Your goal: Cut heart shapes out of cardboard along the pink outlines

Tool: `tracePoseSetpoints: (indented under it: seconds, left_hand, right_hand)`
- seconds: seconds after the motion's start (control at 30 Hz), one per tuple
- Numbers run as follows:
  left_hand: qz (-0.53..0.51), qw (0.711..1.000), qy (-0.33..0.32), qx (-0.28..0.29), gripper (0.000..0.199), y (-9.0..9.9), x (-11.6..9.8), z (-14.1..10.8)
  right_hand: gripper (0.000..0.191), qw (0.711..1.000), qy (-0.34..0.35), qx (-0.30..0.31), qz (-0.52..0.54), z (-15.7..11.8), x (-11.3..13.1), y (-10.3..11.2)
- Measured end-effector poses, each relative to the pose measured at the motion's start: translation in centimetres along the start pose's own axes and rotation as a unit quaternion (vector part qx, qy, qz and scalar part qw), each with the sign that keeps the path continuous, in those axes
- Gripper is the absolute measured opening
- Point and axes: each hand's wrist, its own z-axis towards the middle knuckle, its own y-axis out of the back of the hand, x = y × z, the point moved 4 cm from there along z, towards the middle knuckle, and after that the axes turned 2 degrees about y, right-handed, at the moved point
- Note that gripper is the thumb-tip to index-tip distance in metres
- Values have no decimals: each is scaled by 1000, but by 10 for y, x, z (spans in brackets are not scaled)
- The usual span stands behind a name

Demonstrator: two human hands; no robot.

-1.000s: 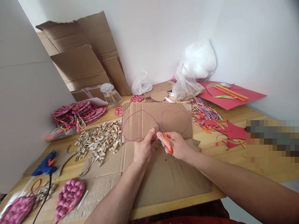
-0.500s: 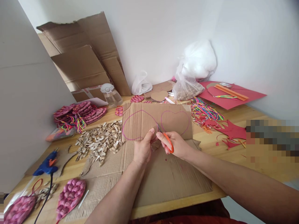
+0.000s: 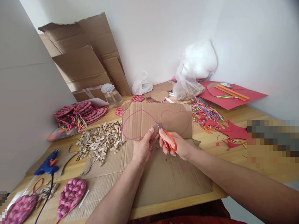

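A piece of brown cardboard [image 3: 175, 132] with two heart outlines drawn in purple is held up over the table. My left hand [image 3: 143, 148] grips its lower edge, thumb on the front near the left heart; the fingers behind are hidden. My right hand [image 3: 175, 145] is closed on orange-handled scissors [image 3: 172, 143]. Their blades meet the cardboard between the two outlines, beside the right edge of the left heart. Beneath both hands lies a larger cardboard sheet [image 3: 173, 183] on the wooden table.
Peanut shells [image 3: 100, 143] are heaped to the left, near a blue glue gun [image 3: 48, 163]. Pink shell-covered pieces [image 3: 71, 197] lie front left. Behind stand a bottle [image 3: 112, 95] and plastic bags [image 3: 189, 85]. Coloured cords [image 3: 205, 109] and red paper [image 3: 233, 127] lie to the right.
The scissors' handles have spread apart and more of the blades shows. My right hand has shifted slightly; my left hand keeps its grip on the cardboard.
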Motion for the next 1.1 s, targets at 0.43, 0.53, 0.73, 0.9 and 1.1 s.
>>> tracePoseSetpoints:
  seconds: [0.43,0.53,0.73,0.9,1.1]
  left_hand:
    - [54,995,-7,89,27,-13,-8,-11]
    - [48,995,-2,92,28,-11,-7,-9]
    - [29,997,26,73,33,-7,-3,-5]
    - [43,995,18,89,30,-7,-5,-5]
    - [41,997,35,62,34,-4,-5,-4]
  right_hand:
    - [65,995,56,-17,-74,-3,19,14]
    - [65,995,52,-11,-87,-4,19,14]
    - [66,995,42,-12,-93,-6,20,14]
    - [66,995,44,-15,-85,-6,22,14]
    - [66,994,43,-16,-97,-6,23,14]
